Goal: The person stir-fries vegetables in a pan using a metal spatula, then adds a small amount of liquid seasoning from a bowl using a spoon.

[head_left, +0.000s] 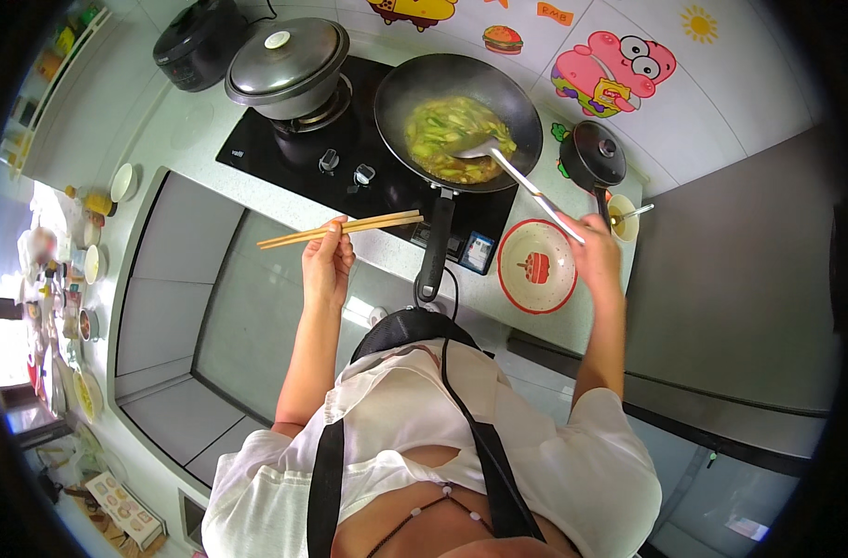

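Observation:
My right hand [593, 249] grips the handle of a metal spatula [526, 182], whose head rests among chopped green vegetables [447, 130] in a dark wok [521, 102]. Light steam hangs over the food. In my left hand [329, 265], a pair of wooden chopsticks [368, 224] is pinched, held level in front of the stove and apart from the wok. The wok's black handle [435, 246] points toward me, between my two hands. Just left of my right hand sits a white bowl [537, 296] with a red rim and a red picture inside.
A lidded silver pot [289, 70] stands on the black gas stove [275, 149], left of the wok. Behind it is a black cooker [199, 42]. A small lidded black pan [593, 153] and a cream cup [623, 219] stand at right, near a grey cabinet-like surface [731, 279].

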Tool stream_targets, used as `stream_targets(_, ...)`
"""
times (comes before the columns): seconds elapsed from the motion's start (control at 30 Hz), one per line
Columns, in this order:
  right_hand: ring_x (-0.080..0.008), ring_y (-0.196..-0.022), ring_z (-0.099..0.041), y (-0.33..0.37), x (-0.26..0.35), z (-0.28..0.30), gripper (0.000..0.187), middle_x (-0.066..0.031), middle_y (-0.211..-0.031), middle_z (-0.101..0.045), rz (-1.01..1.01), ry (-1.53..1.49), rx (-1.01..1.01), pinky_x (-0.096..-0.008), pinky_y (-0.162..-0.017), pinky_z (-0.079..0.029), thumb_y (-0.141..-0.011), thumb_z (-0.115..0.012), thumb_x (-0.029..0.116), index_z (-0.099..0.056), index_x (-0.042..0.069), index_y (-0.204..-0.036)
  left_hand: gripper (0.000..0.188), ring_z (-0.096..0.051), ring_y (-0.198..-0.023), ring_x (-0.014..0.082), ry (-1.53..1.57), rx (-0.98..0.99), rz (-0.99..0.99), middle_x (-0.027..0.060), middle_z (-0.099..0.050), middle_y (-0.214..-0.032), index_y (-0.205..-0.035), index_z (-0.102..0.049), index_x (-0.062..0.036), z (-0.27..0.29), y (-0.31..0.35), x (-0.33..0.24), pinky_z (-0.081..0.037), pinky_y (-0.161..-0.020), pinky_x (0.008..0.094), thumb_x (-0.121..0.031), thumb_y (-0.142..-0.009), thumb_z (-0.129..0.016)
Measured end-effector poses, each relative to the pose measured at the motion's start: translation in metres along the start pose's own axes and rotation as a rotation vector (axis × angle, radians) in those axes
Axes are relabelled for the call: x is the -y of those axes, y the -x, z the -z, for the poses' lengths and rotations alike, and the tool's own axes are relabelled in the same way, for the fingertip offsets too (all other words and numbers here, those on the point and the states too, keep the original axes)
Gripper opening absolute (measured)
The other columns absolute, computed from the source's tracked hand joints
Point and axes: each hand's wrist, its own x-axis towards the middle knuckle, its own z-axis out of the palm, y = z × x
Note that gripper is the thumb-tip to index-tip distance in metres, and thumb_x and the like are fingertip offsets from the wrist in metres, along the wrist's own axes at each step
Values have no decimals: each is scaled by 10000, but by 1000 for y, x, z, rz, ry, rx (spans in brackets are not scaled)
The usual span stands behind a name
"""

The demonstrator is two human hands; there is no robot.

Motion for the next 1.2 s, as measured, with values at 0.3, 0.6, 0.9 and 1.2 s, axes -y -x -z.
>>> stream_targets(0.3, -255, -668, -563, -31, 13, 92, 270, -60, -772, -515, 45, 364, 33, -380, -582, -434, -730, -579, 56, -660, 203, -942, 181, -472, -520, 39, -16, -16, 7, -30, -539, -634, -960, -586, -36, -2, 0, -2, -375, -486, 164, -182, -871, -525)
stream_targets(0.6, -262, -677, -560, -72, 10, 64, 304, -75, -769, -510, 206, 314, 46, -373, -591, -441, -707, -575, 38, -657, 192, -956, 155, -483, -530, 33, 12, -24, -8, -24, -539, -639, -939, -596, -36, 2, 2, -7, -397, -489, 152, -155, -870, -524)
stream_targets(0.9, -263, -732, -567, -76, 36, 117, 348, -76, -803, -549, 105, 380, 128, -373, -652, -454, -624, -622, -17, -675, 172, -911, 172, -479, -521, 34, 15, -29, -29, -30, -544, -631, -959, -588, -36, 5, 4, -9, -376, -483, 159, -168, -876, -514)
stream_targets(1.2, -267, -743, -567, -76, 34, 91, 305, -80, -816, -545, 103, 237, 133, -384, -635, -448, -711, -630, 76, -641, 197, -990, 177, -473, -515, 35, 10, -46, -36, -32, -543, -624, -951, -592, -35, 6, 4, -8, -374, -481, 159, -176, -877, -515)
